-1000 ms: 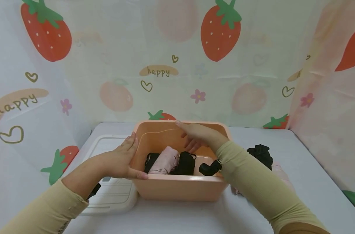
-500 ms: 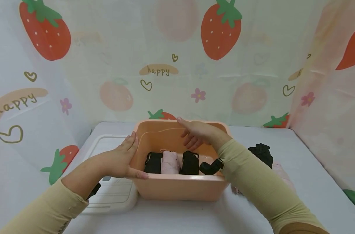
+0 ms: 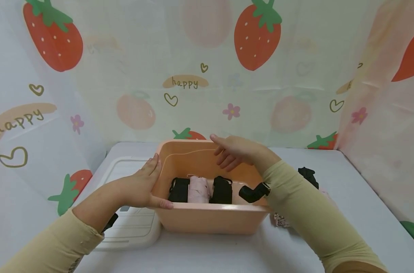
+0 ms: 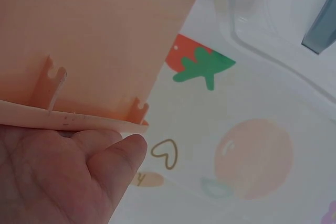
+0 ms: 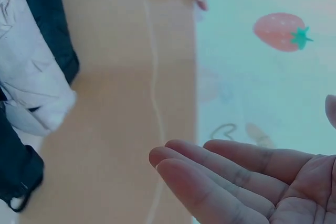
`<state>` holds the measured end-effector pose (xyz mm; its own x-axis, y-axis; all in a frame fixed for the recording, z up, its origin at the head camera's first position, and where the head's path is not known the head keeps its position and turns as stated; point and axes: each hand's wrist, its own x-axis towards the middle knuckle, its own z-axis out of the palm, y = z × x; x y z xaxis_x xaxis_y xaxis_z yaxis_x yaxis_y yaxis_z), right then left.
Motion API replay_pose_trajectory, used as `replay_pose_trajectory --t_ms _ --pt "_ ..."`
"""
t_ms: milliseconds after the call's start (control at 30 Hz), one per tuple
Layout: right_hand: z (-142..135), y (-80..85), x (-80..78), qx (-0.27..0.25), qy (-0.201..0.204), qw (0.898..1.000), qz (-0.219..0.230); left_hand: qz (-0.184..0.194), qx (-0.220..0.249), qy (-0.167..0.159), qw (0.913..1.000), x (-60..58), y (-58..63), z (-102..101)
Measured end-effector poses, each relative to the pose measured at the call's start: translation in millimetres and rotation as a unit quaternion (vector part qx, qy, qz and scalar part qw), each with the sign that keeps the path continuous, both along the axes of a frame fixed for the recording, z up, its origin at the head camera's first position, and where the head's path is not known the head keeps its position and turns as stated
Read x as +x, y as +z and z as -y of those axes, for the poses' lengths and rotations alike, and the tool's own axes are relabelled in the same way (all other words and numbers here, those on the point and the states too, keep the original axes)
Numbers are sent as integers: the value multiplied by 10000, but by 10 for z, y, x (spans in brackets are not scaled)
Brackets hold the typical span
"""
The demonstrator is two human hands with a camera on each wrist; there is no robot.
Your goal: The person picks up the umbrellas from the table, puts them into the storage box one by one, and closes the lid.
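A peach plastic bin [image 3: 210, 220] stands in front of me. Inside it, three soft rolled bundles sit side by side: a black one [image 3: 178, 190] at the left, a pale pink one [image 3: 198, 190] in the middle, and a black one with a thin loop [image 3: 222, 190]. My left hand [image 3: 142, 186] rests on the bin's left rim, its fingers straight and its thumb along the front edge. Over the bin's right half hovers my right hand [image 3: 239, 152], fingers loosely extended and holding nothing. In the right wrist view its palm [image 5: 310, 187] shows bare.
Left of the bin lies a whitish lid [image 3: 135, 229], partly under my left forearm. Beyond my right sleeve, crumpled black fabric [image 3: 308, 176] and patterned fabric [image 3: 281, 220] lie on the white table. A strawberry-print backdrop [image 3: 207, 106] encloses the back and sides.
The pink bundle, slanted at first, now lies straight between the two black ones. My right hand has risen and shifted right, away from the bundles. The left hand has stayed put.
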<state>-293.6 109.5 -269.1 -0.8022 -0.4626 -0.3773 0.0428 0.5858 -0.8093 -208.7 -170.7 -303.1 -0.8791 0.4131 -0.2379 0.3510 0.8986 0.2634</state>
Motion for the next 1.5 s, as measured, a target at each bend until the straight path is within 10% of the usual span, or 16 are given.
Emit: replay_pose_trajectory --t_ms 733,1500 --pt "-1123 411 239 -285 -340 9909 -1273 -5 37 65 10000 -4 -14 3" --pt "-2635 -282 379 -69 -1437 9873 -668 -89 32 -78 9999 -16 -24 24"
